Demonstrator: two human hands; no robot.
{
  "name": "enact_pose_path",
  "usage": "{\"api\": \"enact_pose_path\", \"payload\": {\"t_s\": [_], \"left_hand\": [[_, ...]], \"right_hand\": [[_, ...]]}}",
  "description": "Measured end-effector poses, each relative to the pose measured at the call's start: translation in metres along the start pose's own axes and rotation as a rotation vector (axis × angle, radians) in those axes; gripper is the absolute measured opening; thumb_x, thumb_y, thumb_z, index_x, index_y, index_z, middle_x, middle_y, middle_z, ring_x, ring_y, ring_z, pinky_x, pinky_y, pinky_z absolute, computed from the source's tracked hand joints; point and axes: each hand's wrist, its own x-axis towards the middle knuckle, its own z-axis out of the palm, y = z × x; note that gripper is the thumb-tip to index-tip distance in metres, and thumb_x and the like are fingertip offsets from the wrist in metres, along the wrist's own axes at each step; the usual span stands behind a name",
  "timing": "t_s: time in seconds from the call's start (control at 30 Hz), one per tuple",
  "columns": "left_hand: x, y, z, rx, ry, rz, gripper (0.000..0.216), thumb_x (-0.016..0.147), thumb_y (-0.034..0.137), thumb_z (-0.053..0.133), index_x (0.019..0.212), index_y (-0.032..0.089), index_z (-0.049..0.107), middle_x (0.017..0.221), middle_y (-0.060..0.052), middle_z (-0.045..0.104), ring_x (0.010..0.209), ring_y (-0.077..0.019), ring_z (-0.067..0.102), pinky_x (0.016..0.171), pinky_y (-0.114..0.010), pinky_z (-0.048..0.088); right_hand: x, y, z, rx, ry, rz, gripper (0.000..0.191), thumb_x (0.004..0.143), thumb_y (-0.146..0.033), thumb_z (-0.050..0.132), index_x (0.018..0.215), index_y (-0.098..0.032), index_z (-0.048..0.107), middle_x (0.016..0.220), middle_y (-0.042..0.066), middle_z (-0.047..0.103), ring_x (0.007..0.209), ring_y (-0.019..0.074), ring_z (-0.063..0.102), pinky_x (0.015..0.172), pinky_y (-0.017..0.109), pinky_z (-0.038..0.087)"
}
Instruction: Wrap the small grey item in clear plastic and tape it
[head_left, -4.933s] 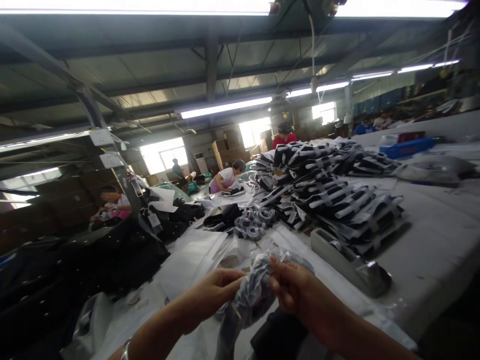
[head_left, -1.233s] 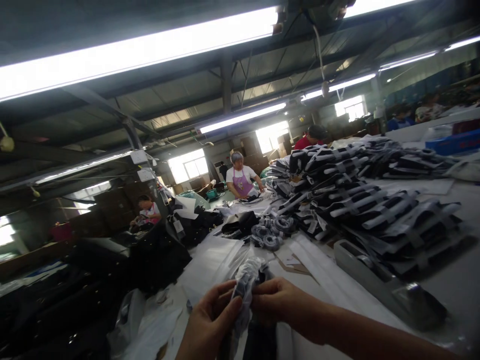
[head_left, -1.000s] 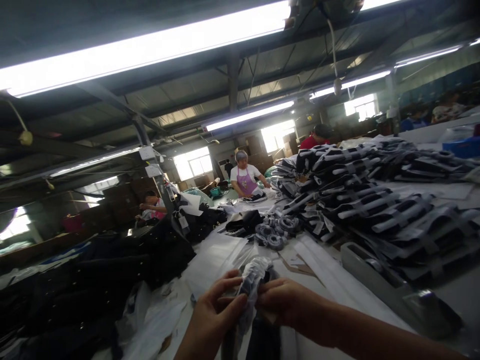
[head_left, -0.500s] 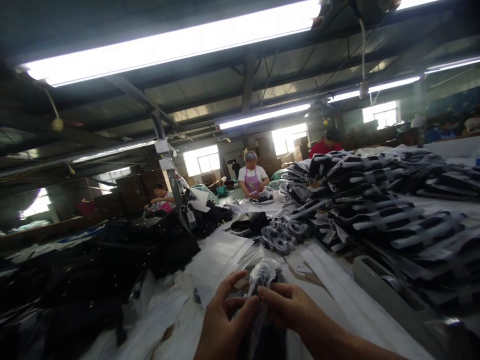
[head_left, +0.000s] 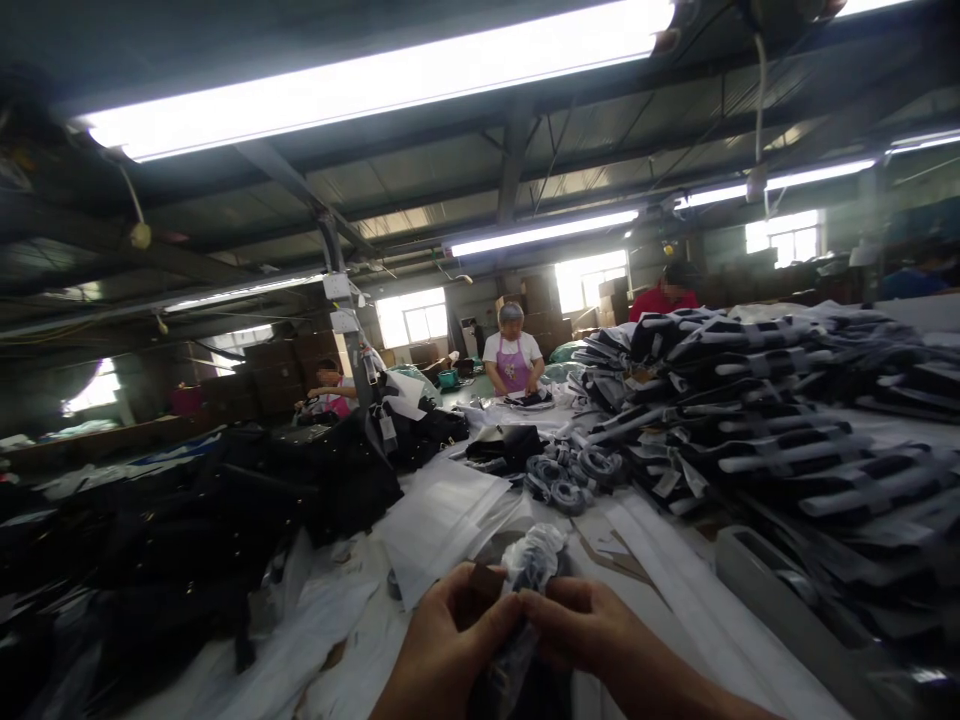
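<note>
Crinkled clear plastic around a dark rolled item, a bagged bundle (head_left: 529, 562), sits pinched between my 2 hands low in the head view: my left hand (head_left: 448, 655) has its grip closed on the bundle's left side, thumb pressed in, and my right hand (head_left: 592, 630) is clamped on its right side, the 2 sets of fingertips nearly touching, held just above the bench (head_left: 679, 600). What lies below the pinch is dark and blurred, so I cannot tell how much of the bundle hangs there. My guess is the film is slick; if either thumb eases, the roll could slide down out of the bag or the plastic could tear where it is bunched. Beyond the hands, white flat sheets (head_left: 442, 515) lie spread on the bench, with a cluster of grey rolled pieces (head_left: 568, 478) further out. A grey tape dispenser (head_left: 780, 600) stands near on the right, in front of a big stack of black-and-grey packed items (head_left: 757, 400) that hems in that side. Dark garments (head_left: 225, 530) crowd the left. A co-worker in a purple apron (head_left: 513, 360) stands at the far end.
</note>
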Motion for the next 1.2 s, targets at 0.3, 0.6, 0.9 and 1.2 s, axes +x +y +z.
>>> {"api": "enact_pose_path", "payload": {"t_s": [0.3, 0.6, 0.9, 1.2], "left_hand": [[-0.005, 0.003, 0.001, 0.063, 0.051, 0.064, 0.049, 0.067, 0.053, 0.08, 0.097, 0.015, 0.072, 0.089, -0.008, 0.078, 0.089, -0.0262, 0.071, 0.081, -0.033, 0.053], [-0.015, 0.01, 0.012, 0.221, 0.133, 0.139, 0.043, 0.07, 0.053, 0.076, 0.096, 0.019, 0.074, 0.093, -0.009, 0.078, 0.095, -0.0289, 0.07, 0.088, -0.035, 0.051], [-0.02, 0.005, 0.018, 0.348, 0.277, 0.176, 0.038, 0.07, 0.055, 0.074, 0.092, 0.024, 0.075, 0.09, -0.005, 0.078, 0.093, -0.0285, 0.07, 0.087, -0.035, 0.051], [-0.029, 0.008, 0.025, 0.393, 0.352, 0.23, 0.033, 0.076, 0.053, 0.067, 0.096, 0.03, 0.079, 0.104, -0.004, 0.078, 0.105, -0.0306, 0.068, 0.094, -0.034, 0.051]], "right_hand": [[-0.012, 0.019, 0.004, 0.423, -0.083, 0.054, 0.042, 0.065, -0.044, 0.086, 0.092, -0.013, 0.077, 0.083, 0.007, 0.069, 0.081, 0.0169, 0.065, 0.082, 0.027, 0.049], [-0.01, 0.034, 0.017, 0.034, 0.147, -0.142, 0.058, 0.068, -0.068, 0.074, 0.089, -0.014, 0.076, 0.057, 0.001, 0.057, 0.056, 0.012, 0.049, 0.058, 0.024, 0.039], [-0.011, 0.032, 0.033, -0.053, 0.316, -0.201, 0.051, 0.068, -0.071, 0.07, 0.075, -0.02, 0.076, 0.053, 0.002, 0.057, 0.054, 0.0215, 0.056, 0.059, 0.034, 0.045], [0.007, 0.058, 0.043, -0.003, 0.47, -0.308, 0.058, 0.072, -0.072, 0.066, 0.08, -0.015, 0.064, 0.055, -0.003, 0.052, 0.049, 0.0112, 0.047, 0.049, 0.023, 0.039]]}}
